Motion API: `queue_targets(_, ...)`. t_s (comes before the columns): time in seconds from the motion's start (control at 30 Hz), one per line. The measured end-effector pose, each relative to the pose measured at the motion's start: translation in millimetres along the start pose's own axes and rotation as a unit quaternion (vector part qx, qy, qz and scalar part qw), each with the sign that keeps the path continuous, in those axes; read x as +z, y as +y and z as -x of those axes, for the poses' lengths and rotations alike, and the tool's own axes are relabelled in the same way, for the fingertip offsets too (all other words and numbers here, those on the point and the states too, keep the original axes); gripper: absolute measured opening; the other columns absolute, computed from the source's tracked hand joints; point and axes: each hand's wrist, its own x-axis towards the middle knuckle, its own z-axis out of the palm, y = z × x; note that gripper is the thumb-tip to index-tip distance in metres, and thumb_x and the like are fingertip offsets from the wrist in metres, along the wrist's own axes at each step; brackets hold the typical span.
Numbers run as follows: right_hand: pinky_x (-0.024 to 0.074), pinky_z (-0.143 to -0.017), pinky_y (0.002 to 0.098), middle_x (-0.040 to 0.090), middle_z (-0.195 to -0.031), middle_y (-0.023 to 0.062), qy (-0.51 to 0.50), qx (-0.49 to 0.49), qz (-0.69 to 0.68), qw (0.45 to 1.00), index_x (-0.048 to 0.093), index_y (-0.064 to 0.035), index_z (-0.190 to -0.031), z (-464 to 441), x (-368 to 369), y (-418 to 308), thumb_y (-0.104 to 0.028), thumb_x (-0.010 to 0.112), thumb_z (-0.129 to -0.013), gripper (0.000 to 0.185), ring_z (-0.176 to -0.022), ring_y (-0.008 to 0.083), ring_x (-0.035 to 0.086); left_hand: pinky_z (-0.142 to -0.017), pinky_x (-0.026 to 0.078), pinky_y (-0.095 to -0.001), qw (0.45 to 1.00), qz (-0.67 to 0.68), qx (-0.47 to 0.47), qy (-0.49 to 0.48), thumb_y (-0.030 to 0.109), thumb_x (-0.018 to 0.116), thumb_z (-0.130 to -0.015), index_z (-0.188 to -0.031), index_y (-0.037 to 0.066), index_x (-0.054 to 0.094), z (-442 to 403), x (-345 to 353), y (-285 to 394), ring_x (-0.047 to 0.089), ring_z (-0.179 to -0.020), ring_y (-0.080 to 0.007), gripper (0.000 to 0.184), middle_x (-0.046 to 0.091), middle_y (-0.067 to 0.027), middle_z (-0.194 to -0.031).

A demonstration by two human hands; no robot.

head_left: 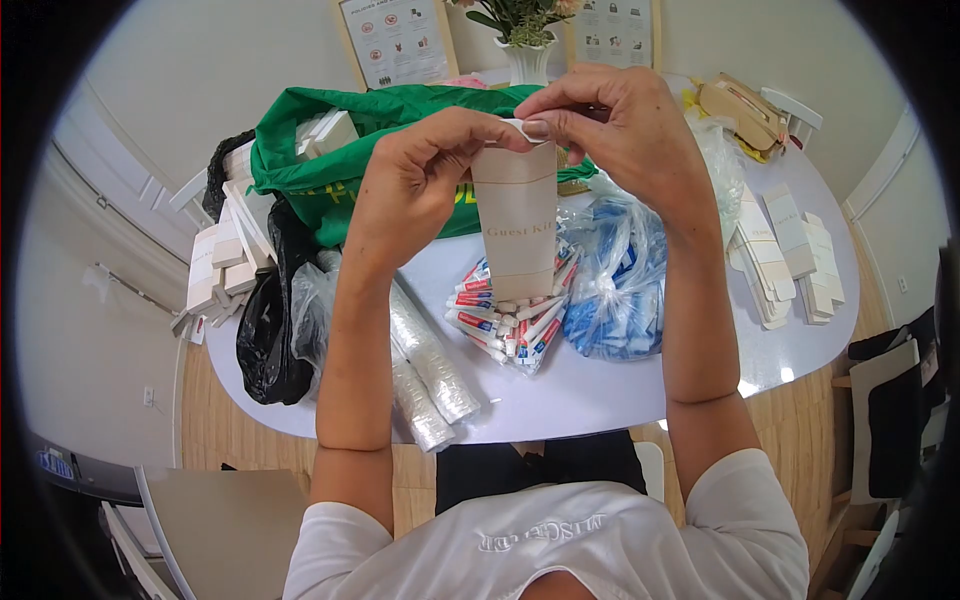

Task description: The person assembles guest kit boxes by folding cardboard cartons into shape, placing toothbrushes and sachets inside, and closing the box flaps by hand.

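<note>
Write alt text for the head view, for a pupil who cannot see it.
A person's left hand and right hand hold the top of a Guest Kit box above a table. Around it are toothpaste tubes, a clear bag of blue items and a green bag, with more boxes at both sides.

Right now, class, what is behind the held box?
Past the edges of the box, parts of the green bag and the tubes show. Whatever lies directly behind the box is covered.
</note>
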Motion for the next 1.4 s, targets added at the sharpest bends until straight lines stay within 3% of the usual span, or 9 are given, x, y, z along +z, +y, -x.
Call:
queue_targets(0.2,0.0486,-0.063,0.0266,0.066,-0.072,0.0134,0.014,-0.024,0.023,0.999,0.069,0.0022,-0.082,-0.1,1.7,0.8,-0.009,0.067,-0.073,0.014,-0.069,0.0152,0.064,-0.077,0.049,-0.0238,1.0,0.008,0.029,0.009,-0.005,0.045,-0.09,-0.096,-0.003,0.064,-0.4,1.3,-0.3,0.059,-0.087,-0.0106,0.019,0.064,-0.0039,-0.096)
queue_targets(0.3,0.0486,-0.062,0.0264,0.066,-0.07,0.0104,-0.008,0.001,0.009,1.0,0.069,0.0027,-0.085,-0.3,-5.6,-1.6,-0.007,0.066,-0.075,0.015,-0.065,0.0145,0.062,-0.078,0.05,-0.025,1.0,-0.004,-0.013,0.002,-0.005,0.046,-0.09,-0.097,-0.003,0.063,1.5,-0.7,5.4,0.06,-0.088,-0.0115,0.019,0.064,-0.0046,-0.097)
queue_targets(0.37,0.0489,-0.066,0.025,0.064,-0.074,0.0062,-0.089,0.082,-0.113,0.986,0.068,0.001,-0.092,0.0,-13.6,-1.0,-0.006,0.065,-0.076,0.018,-0.068,0.0129,0.06,-0.079,0.049,-0.0249,0.999,0.02,-0.038,-0.002,-0.004,0.047,-0.09,-0.098,-0.002,0.063,2.5,-1.3,7.7,0.06,-0.089,-0.0115,0.018,0.065,-0.0049,-0.097)
queue_targets(0.57,0.0482,-0.074,0.0233,0.061,-0.084,0.0039,-0.102,0.017,-0.174,0.979,0.064,-0.0013,-0.094,1.3,-14.0,10.6,-0.003,0.067,-0.074,0.02,-0.079,0.01,0.056,-0.077,0.049,-0.0236,0.999,0.014,-0.046,-0.002,-0.003,0.047,-0.091,-0.098,-0.001,0.063,1.9,-5.1,5.2,0.06,-0.089,-0.0111,0.018,0.065,-0.0061,-0.097)
queue_targets(0.9,0.0498,-0.067,0.0235,0.064,-0.075,0.0046,-0.078,0.039,-0.083,0.993,0.066,0.0028,-0.087,4.7,-14.6,-1.3,-0.001,0.066,-0.073,0.014,-0.07,0.0098,0.059,-0.075,0.047,-0.0221,0.999,0.011,-0.049,-0.015,0.004,0.045,-0.094,-0.102,0.0,0.061,2.7,-6.1,6.3,0.058,-0.088,-0.0093,0.018,0.064,-0.0039,-0.097)
queue_targets(1.2,0.0504,-0.064,0.0215,0.066,-0.077,0.0069,-0.075,0.052,-0.157,0.983,0.067,0.0045,-0.088,2.2,-18.4,3.1,-0.003,0.067,-0.076,0.015,-0.07,0.0088,0.061,-0.076,0.047,-0.0226,0.999,0.018,-0.039,-0.004,-0.002,0.046,-0.091,-0.098,-0.002,0.062,4.2,0.0,11.3,0.058,-0.089,-0.0105,0.017,0.063,-0.0042,-0.097)
queue_targets(1.4,0.051,-0.063,0.0213,0.066,-0.078,0.0079,-0.057,0.079,-0.178,0.979,0.068,0.0048,-0.09,3.2,-19.1,1.2,-0.003,0.068,-0.075,0.017,-0.068,0.009,0.061,-0.084,0.045,-0.0253,0.997,-0.075,0.023,0.011,-0.005,0.045,-0.089,-0.098,-0.001,0.063,2.1,7.1,15.9,0.057,-0.093,-0.0133,0.02,0.063,-0.0061,-0.098)
